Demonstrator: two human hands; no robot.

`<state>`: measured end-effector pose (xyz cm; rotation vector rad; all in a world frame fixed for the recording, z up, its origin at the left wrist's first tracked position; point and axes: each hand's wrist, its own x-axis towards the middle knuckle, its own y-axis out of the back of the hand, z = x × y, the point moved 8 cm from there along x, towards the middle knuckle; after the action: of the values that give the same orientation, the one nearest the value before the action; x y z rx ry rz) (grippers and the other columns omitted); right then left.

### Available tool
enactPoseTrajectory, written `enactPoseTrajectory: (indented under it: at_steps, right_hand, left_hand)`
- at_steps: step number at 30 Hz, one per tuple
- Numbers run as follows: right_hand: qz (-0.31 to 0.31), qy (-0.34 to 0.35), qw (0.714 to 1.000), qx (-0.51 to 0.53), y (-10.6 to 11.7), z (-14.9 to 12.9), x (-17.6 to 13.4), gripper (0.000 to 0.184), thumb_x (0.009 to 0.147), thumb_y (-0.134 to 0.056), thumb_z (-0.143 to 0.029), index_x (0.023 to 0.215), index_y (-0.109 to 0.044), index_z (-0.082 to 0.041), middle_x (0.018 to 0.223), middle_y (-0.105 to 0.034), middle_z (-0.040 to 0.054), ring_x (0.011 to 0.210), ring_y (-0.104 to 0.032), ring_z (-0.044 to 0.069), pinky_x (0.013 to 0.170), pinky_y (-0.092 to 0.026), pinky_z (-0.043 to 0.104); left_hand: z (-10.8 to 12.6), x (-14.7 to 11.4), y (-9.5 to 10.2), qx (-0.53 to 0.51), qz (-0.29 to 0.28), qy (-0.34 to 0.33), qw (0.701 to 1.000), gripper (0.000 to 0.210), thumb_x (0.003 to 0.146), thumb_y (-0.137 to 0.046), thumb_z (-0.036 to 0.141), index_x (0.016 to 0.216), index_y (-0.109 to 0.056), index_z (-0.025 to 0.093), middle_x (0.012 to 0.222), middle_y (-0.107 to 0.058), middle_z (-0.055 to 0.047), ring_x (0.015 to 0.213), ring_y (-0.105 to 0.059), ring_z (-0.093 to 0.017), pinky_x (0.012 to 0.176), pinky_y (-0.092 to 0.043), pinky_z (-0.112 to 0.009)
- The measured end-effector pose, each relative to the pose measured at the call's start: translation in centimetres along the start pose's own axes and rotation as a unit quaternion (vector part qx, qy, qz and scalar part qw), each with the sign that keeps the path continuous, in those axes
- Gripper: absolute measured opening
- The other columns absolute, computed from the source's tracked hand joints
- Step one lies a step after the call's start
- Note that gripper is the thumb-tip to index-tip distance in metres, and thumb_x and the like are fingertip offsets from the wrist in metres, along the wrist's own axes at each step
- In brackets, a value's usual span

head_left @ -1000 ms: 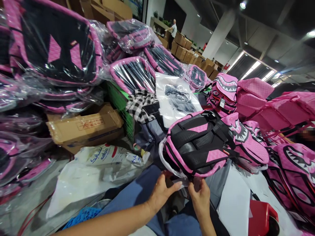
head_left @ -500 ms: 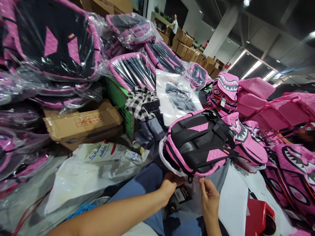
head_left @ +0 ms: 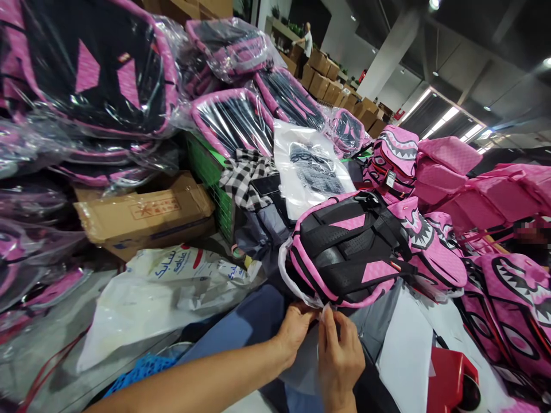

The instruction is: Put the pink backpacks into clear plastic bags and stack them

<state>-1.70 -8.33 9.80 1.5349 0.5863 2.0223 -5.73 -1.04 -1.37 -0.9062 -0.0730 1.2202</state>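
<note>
A pink and black backpack [head_left: 348, 252] lies strap side up in front of me, partly inside a clear plastic bag [head_left: 284, 267] whose gathered edge runs along its near left end. My left hand [head_left: 296, 331] is closed on the bag's edge just under the backpack. Close beside it, my right hand [head_left: 340, 347] pinches the same plastic between thumb and fingers. Both sets of fingertips nearly meet; the left ones are partly hidden. Beyond the backpack lies a stack of printed white plastic bags [head_left: 312, 166].
Plastic-wrapped backpacks [head_left: 103, 74] are piled at left, above an open carton [head_left: 146, 212]. A green crate [head_left: 210, 183] stands behind. Pink shark-mouth backpacks [head_left: 516, 304] sit at right, near a red tape dispenser [head_left: 447, 378]. A person [head_left: 307, 43] stands far back.
My right hand has moved left and now meets my left hand at the bag's edge. The black strap end and tag that showed between the hands are now covered. The backpack stays in place.
</note>
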Motion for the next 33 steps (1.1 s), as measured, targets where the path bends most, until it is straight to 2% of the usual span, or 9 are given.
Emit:
enactPoseTrajectory:
  at_steps: [4, 8, 11, 15, 19, 22, 26, 29, 33]
  right_hand:
    - [-0.023, 0.012, 0.999, -0.021, 0.1, -0.3, -1.3, 0.021, 0.099, -0.058, -0.024, 0.116, -0.069, -0.017, 0.097, -0.073, 0.0102, 0.087, -0.065, 0.023, 0.073, -0.046, 0.035]
    - [-0.031, 0.043, 0.999, 0.012, 0.1, 0.4, -2.7, 0.025, 0.100, -0.050, -0.014, 0.116, -0.069, -0.018, 0.105, -0.073, 0.0117, 0.094, -0.064, 0.023, 0.077, -0.047, 0.036]
    - [-0.030, 0.058, 0.997, 0.043, 0.0, 1.4, -3.1, 0.028, 0.101, -0.047, -0.012, 0.116, -0.069, -0.020, 0.107, -0.073, 0.0101, 0.095, -0.064, 0.022, 0.077, -0.047, 0.035]
    - [-0.031, 0.098, 0.993, 0.053, -0.3, 1.7, -3.1, 0.029, 0.102, -0.045, -0.014, 0.109, -0.072, -0.019, 0.106, -0.074, 0.0093, 0.095, -0.064, 0.022, 0.077, -0.045, 0.035]
    - [-0.024, 0.109, 0.993, 0.037, -0.7, 1.6, -3.2, 0.029, 0.102, -0.043, -0.014, 0.103, -0.072, -0.018, 0.102, -0.074, 0.0105, 0.093, -0.064, 0.023, 0.078, -0.045, 0.037]
    - [-0.022, 0.093, 0.995, 0.036, -0.7, 1.4, -3.3, 0.027, 0.101, -0.044, -0.011, 0.100, -0.070, -0.016, 0.102, -0.074, 0.0125, 0.095, -0.065, 0.024, 0.079, -0.046, 0.037]
    - [-0.053, 0.058, 0.996, 0.049, -0.7, 1.3, -3.5, 0.028, 0.104, -0.040, -0.016, 0.116, -0.065, -0.012, 0.108, -0.074, 0.0131, 0.101, -0.066, 0.021, 0.084, -0.045, 0.034]
    - [-0.056, 0.026, 0.996, 0.066, -0.5, 1.8, -3.3, 0.027, 0.105, -0.039, -0.020, 0.119, -0.062, -0.011, 0.103, -0.075, 0.0119, 0.100, -0.067, 0.020, 0.085, -0.044, 0.033]
    - [-0.056, 0.004, 0.997, 0.051, -0.7, 2.2, -1.6, 0.021, 0.105, -0.044, -0.024, 0.113, -0.061, -0.014, 0.089, -0.073, 0.0074, 0.082, -0.065, 0.018, 0.076, -0.043, 0.033]
  left_hand:
    - [-0.2, 0.0, -0.2, -0.008, -0.035, -0.004, 0.999, 0.032, 0.059, -0.082, 0.044, 0.072, -0.079, 0.016, 0.076, -0.076, -0.006, 0.078, -0.066, -0.022, 0.081, -0.049, -0.031]
    - [-0.1, -0.1, -0.4, -0.004, -0.044, -0.008, 0.999, 0.032, 0.058, -0.082, 0.045, 0.071, -0.078, 0.016, 0.078, -0.077, -0.008, 0.081, -0.066, -0.023, 0.084, -0.049, -0.033]
    - [-0.2, 0.0, -0.6, -0.005, -0.033, -0.006, 0.999, 0.033, 0.055, -0.084, 0.046, 0.066, -0.077, 0.016, 0.073, -0.075, -0.007, 0.077, -0.064, -0.023, 0.080, -0.049, -0.033]
    - [-0.4, 0.0, -0.3, -0.006, -0.014, -0.015, 1.000, 0.035, 0.057, -0.083, 0.048, 0.069, -0.078, 0.016, 0.071, -0.074, -0.005, 0.078, -0.062, -0.022, 0.081, -0.048, -0.032]
    - [-0.4, -0.4, -0.4, -0.005, -0.059, -0.027, 0.998, 0.038, 0.062, -0.083, 0.051, 0.075, -0.077, 0.015, 0.076, -0.074, -0.005, 0.081, -0.063, -0.022, 0.086, -0.047, -0.033]
    - [-0.7, -0.5, -0.6, -0.011, -0.085, -0.030, 0.996, 0.043, 0.059, -0.088, 0.050, 0.081, -0.078, 0.015, 0.083, -0.076, -0.007, 0.086, -0.065, -0.023, 0.087, -0.048, -0.033]
    - [-1.5, 0.4, -0.3, -0.012, -0.051, -0.038, 0.998, 0.041, 0.057, -0.088, 0.052, 0.072, -0.077, 0.016, 0.077, -0.076, -0.007, 0.081, -0.066, -0.024, 0.087, -0.049, -0.035]
    - [-1.8, 1.0, -0.3, 0.004, -0.025, -0.051, 0.998, 0.039, 0.053, -0.090, 0.050, 0.067, -0.076, 0.017, 0.075, -0.076, -0.007, 0.079, -0.066, -0.024, 0.086, -0.049, -0.036]
    - [-1.7, 0.9, -0.1, -0.008, 0.029, -0.041, 0.999, 0.040, 0.047, -0.089, 0.052, 0.058, -0.072, 0.018, 0.068, -0.073, -0.006, 0.075, -0.066, -0.024, 0.081, -0.051, -0.035]
